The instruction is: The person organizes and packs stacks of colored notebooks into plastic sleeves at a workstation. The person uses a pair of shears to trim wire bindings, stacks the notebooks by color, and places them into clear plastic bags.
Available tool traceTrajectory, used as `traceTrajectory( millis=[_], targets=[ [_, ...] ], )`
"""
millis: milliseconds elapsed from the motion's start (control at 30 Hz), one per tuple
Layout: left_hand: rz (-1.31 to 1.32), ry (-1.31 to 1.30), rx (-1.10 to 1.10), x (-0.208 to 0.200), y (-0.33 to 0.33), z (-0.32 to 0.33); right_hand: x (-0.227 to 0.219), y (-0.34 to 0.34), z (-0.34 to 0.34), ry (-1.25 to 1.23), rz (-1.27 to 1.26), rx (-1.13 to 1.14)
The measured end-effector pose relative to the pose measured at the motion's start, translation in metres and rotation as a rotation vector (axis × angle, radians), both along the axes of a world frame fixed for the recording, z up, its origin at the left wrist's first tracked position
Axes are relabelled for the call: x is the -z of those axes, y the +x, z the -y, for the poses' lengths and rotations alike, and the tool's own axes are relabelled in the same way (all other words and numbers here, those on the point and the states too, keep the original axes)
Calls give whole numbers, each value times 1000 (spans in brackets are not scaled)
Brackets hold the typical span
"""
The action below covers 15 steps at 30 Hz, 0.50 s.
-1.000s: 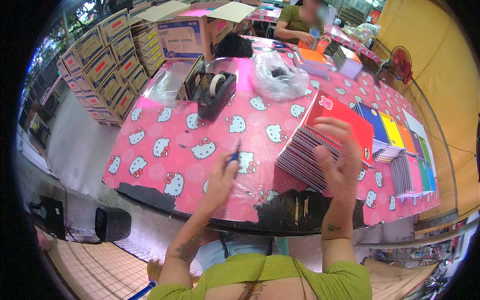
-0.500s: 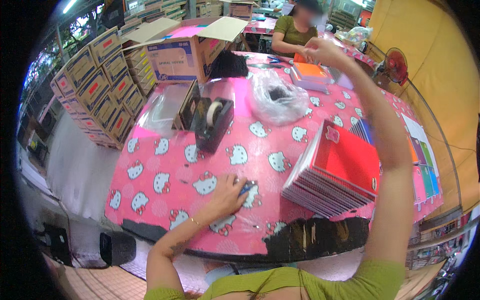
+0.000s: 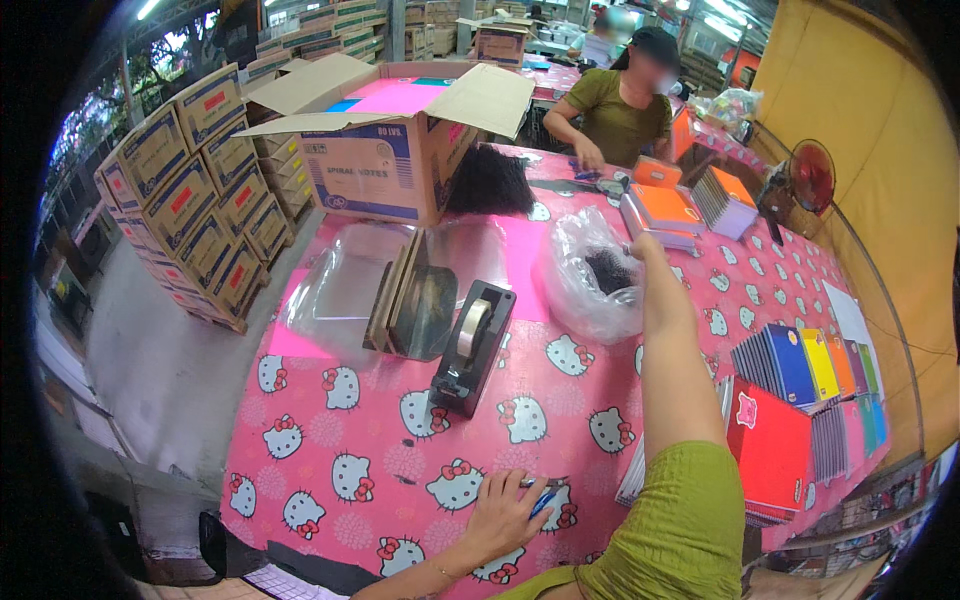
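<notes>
My left hand point(image 3: 508, 515) lies low over the pink table, its fingers curled about a small blue-handled tool point(image 3: 543, 502) whose exact kind is mostly hidden. Stretched far forward, my right arm brings my right hand point(image 3: 647, 246) to the rim of a clear plastic bag point(image 3: 572, 265). Its fingers are largely hidden there. Inside the bag sits a bunch of thin black strands point(image 3: 610, 270). Red spiral notebooks point(image 3: 768, 450) stand stacked at the right, partly behind my sleeve. A black tape dispenser point(image 3: 474, 345) stands left of the bag.
An open carton point(image 3: 372, 165) holds pink and blue notebooks, with black strands point(image 3: 490, 180) beside it. Cardboard pieces and clear plastic sheets point(image 3: 350, 275) lie nearer. More notebooks point(image 3: 790, 365) line the right. Across the table a co-worker point(image 3: 620, 110) works near orange notebooks point(image 3: 665, 207).
My right hand has come down from its raised position to the plastic bag. The view has shifted forward; my left hand stays by the blue-handled tool. The co-worker's hand now rests on the table.
</notes>
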<state>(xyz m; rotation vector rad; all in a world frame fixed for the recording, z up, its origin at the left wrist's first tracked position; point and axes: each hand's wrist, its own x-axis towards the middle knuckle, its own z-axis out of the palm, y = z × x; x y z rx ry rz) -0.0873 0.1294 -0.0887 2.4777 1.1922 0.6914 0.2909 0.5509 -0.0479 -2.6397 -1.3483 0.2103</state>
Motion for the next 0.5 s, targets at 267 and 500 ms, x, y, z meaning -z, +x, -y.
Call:
traceTrajectory(
  millis=[267,500],
  targets=[
    [49,-26,55,-1,9,-5,-55,107,-3,242,-402,-303],
    [32,-2,7,1,3,2,-101,62,42,-163,-262,-681]
  ],
)
